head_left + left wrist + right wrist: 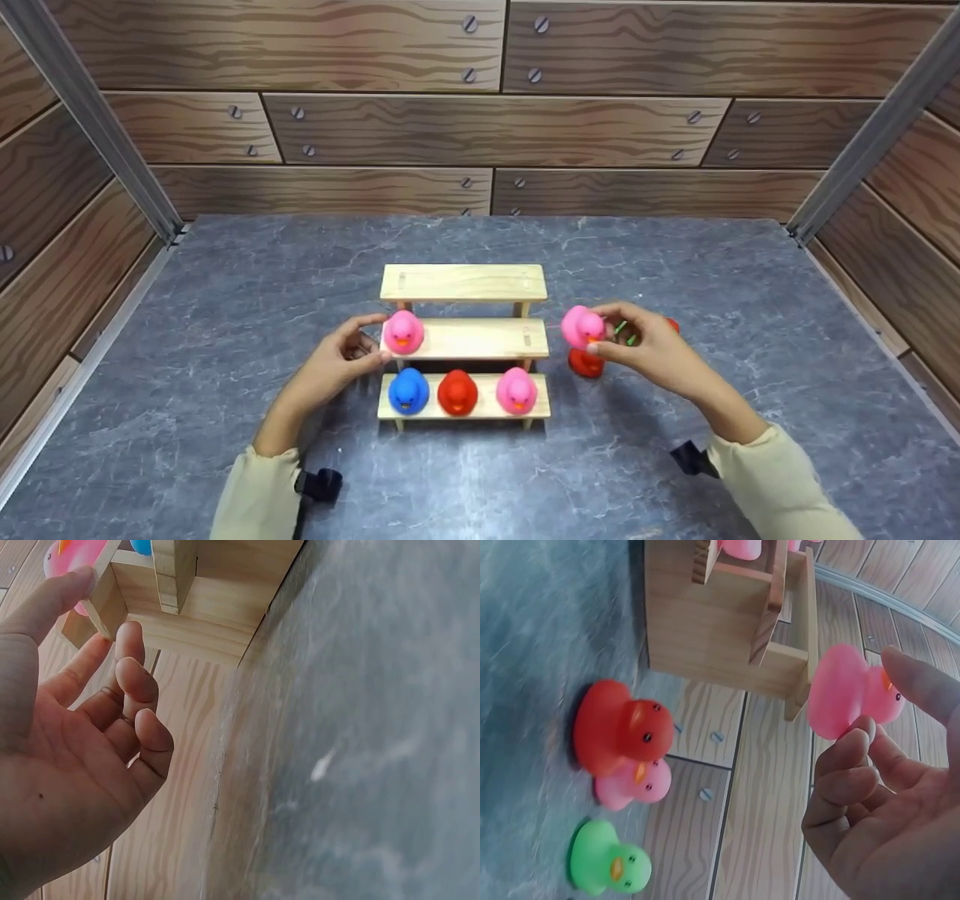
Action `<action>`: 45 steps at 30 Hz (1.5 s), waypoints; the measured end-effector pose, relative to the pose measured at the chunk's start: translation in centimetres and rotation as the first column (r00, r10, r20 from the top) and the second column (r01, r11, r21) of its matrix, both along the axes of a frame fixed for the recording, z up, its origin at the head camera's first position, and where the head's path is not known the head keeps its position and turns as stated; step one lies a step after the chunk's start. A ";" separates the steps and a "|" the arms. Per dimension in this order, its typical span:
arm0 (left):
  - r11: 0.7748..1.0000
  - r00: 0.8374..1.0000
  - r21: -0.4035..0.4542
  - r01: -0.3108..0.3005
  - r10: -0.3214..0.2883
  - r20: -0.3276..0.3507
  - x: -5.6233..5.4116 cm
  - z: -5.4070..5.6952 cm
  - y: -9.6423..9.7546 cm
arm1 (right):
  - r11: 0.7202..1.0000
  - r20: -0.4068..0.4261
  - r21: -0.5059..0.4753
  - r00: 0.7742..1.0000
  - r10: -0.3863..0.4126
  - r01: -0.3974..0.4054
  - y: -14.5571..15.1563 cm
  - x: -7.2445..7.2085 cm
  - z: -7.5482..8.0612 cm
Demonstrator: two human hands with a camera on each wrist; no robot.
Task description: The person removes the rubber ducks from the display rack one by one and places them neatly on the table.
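Note:
A three-step wooden display stand (465,283) stands mid-table. Its bottom step carries a blue rubber duck (409,391), a red rubber duck (457,393) and a pink rubber duck (517,391). Another pink duck (404,332) sits at the left end of the middle step. My left hand (337,356) holds that step's left end between thumb and forefinger, beside the duck; its other fingers curl loosely in the left wrist view. Right of the stand, my right hand (649,345) pinches a pink duck (847,694) by thumb and fingers, raised above the table.
Below the right hand, a red duck (615,727), a pink duck (626,787) and a green duck (607,859) stand on the grey marbled table (465,480). A bit of red (673,325) shows behind the right hand. Wood-patterned walls (480,127) enclose the back and sides.

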State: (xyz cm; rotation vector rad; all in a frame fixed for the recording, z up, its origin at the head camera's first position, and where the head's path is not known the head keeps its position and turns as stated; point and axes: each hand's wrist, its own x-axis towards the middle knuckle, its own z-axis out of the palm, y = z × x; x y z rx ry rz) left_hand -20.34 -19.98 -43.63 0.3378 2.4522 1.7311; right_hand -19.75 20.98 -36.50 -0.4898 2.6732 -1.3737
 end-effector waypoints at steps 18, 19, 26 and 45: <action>1.000 1.000 0.003 -0.008 0.008 0.009 -0.1 -0.1 -0.1 | 0.998 0.015 -0.025 0.998 -0.056 0.057 4.3 -0.1 -0.8; 1.000 1.000 0.003 -0.008 0.008 0.009 -0.1 -0.1 -0.1 | 0.998 0.019 -0.023 0.998 -0.059 0.059 4.5 -0.1 -0.9; 1.000 1.000 -0.003 -0.002 0.002 0.003 0.0 -0.1 -0.2 | 0.998 0.044 0.002 0.997 -0.066 0.066 6.1 -0.1 -1.3; 1.000 1.000 0.016 0.016 -0.016 0.010 -0.1 -0.2 -0.1 | 0.999 0.083 0.038 0.996 -0.029 0.026 7.4 0.1 -2.5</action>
